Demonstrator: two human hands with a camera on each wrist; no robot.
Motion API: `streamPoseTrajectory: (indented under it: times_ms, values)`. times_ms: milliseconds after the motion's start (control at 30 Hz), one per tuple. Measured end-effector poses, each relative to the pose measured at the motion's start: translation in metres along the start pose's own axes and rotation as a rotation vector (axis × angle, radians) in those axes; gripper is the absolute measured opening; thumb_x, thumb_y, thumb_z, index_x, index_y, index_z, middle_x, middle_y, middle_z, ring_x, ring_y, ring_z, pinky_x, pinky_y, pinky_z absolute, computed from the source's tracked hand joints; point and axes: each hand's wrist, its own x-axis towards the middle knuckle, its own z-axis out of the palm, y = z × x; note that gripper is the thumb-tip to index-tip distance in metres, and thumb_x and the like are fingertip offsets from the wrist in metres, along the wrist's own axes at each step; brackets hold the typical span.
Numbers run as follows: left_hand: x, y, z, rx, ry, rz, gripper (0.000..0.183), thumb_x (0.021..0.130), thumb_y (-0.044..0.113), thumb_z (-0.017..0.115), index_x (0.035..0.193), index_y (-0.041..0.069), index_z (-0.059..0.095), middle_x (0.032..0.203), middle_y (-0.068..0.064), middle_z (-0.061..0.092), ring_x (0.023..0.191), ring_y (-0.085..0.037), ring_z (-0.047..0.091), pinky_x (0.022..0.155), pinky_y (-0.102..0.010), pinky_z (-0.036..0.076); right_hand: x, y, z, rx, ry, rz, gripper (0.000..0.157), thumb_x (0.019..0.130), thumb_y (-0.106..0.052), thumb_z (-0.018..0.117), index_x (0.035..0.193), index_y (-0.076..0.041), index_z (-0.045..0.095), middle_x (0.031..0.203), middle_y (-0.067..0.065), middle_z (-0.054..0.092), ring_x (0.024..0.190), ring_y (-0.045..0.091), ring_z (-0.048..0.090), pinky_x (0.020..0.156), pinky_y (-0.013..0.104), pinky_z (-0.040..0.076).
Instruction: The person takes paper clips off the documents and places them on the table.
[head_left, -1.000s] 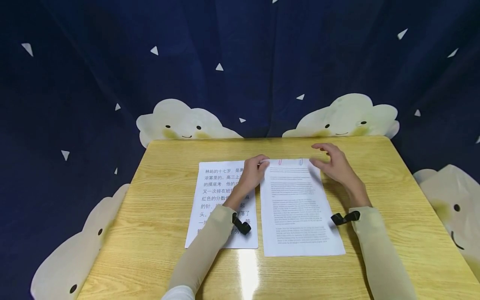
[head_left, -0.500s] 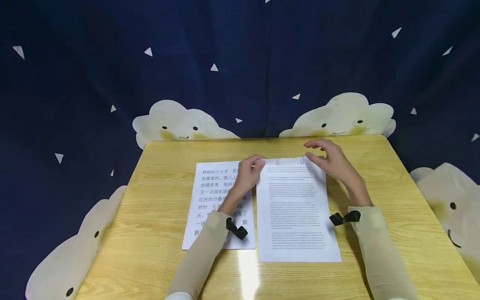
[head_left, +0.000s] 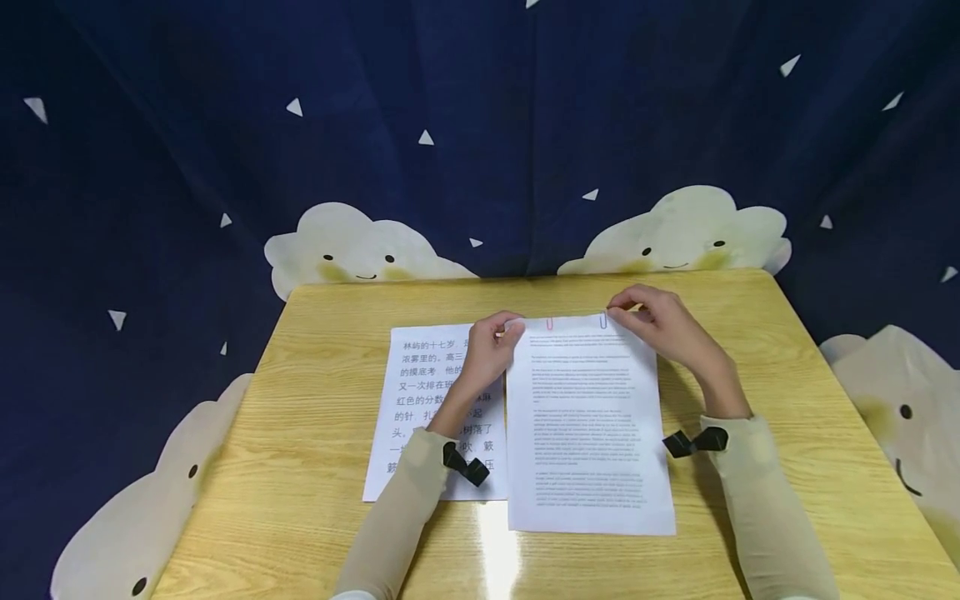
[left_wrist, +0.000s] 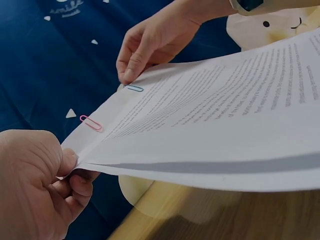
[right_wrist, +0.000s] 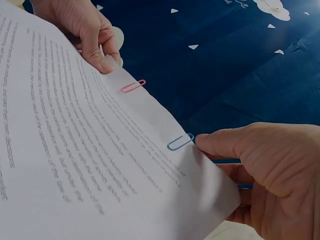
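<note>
A stack of printed sheets (head_left: 588,433) is raised off the table at its far edge, with the top page bowed. My left hand (head_left: 489,350) pinches its far left corner between thumb and fingers. A pink paper clip (left_wrist: 91,123) sits on the far edge, nearer the left hand. Farther right on the same edge is a blue paper clip (right_wrist: 180,142), its end poking slightly past the paper. My right hand (head_left: 663,327) pinches at that clip's end, its thumb tip against it and its other fingers curled behind the paper, partly hidden.
Left of the stack, a sheet with large Chinese print (head_left: 408,417) lies flat on the wooden table (head_left: 300,467), partly under my left forearm. Behind the table hangs a dark blue curtain (head_left: 480,125) with clouds and white triangles.
The stack has shifted slightly left and toward me, together with my left hand. My right hand's thumb and fingers have come together at the blue paper clip.
</note>
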Motion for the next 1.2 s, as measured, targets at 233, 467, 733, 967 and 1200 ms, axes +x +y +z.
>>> streamPoseTrajectory:
  times_ms: [233, 467, 733, 967, 1200]
  values:
    - [-0.002, 0.002, -0.003, -0.039, -0.038, 0.008, 0.019, 0.104, 0.012, 0.065, 0.113, -0.001, 0.076, 0.093, -0.014, 0.074, 0.06, -0.009, 0.063, 0.056, -0.023, 0.053, -0.004, -0.005, -0.002, -0.003, -0.021, -0.016, 0.011, 0.103, -0.014, 0.069, 0.11, -0.008, 0.075, 0.109, 0.008, 0.073, 0.096, 0.023, 0.062, 0.082, 0.019, 0.047]
    - [-0.003, 0.006, -0.005, -0.112, -0.087, -0.011, 0.021, 0.106, 0.014, 0.062, 0.115, -0.001, 0.074, 0.094, -0.015, 0.073, 0.062, -0.011, 0.067, 0.058, -0.025, 0.055, -0.004, -0.009, 0.0, -0.033, -0.02, -0.049, 0.011, 0.102, -0.009, 0.068, 0.11, -0.005, 0.074, 0.108, 0.009, 0.074, 0.096, 0.022, 0.065, 0.083, 0.018, 0.05]
    - [-0.004, 0.004, -0.008, -0.106, -0.104, -0.017, 0.02, 0.106, 0.014, 0.062, 0.116, 0.002, 0.075, 0.095, -0.013, 0.073, 0.062, -0.013, 0.067, 0.058, -0.027, 0.056, -0.003, -0.013, 0.0, -0.035, -0.061, -0.059, 0.008, 0.102, -0.008, 0.067, 0.107, -0.006, 0.073, 0.103, 0.007, 0.073, 0.093, 0.022, 0.065, 0.08, 0.021, 0.051]
    - [-0.004, 0.002, -0.009, -0.064, -0.118, 0.004, 0.02, 0.106, 0.013, 0.063, 0.115, 0.002, 0.075, 0.096, -0.013, 0.074, 0.062, -0.013, 0.066, 0.057, -0.026, 0.055, -0.003, -0.014, -0.001, -0.038, -0.103, -0.039, 0.007, 0.101, -0.004, 0.066, 0.104, -0.006, 0.072, 0.095, 0.005, 0.07, 0.085, 0.021, 0.06, 0.074, 0.024, 0.05]
    - [-0.003, 0.003, -0.009, -0.049, -0.11, 0.043, 0.021, 0.106, 0.014, 0.062, 0.115, 0.001, 0.075, 0.095, -0.014, 0.075, 0.056, -0.012, 0.064, 0.054, -0.024, 0.053, -0.003, -0.016, -0.001, -0.027, -0.111, -0.049, 0.007, 0.102, -0.006, 0.064, 0.103, -0.006, 0.071, 0.092, 0.004, 0.069, 0.082, 0.022, 0.059, 0.069, 0.025, 0.049]
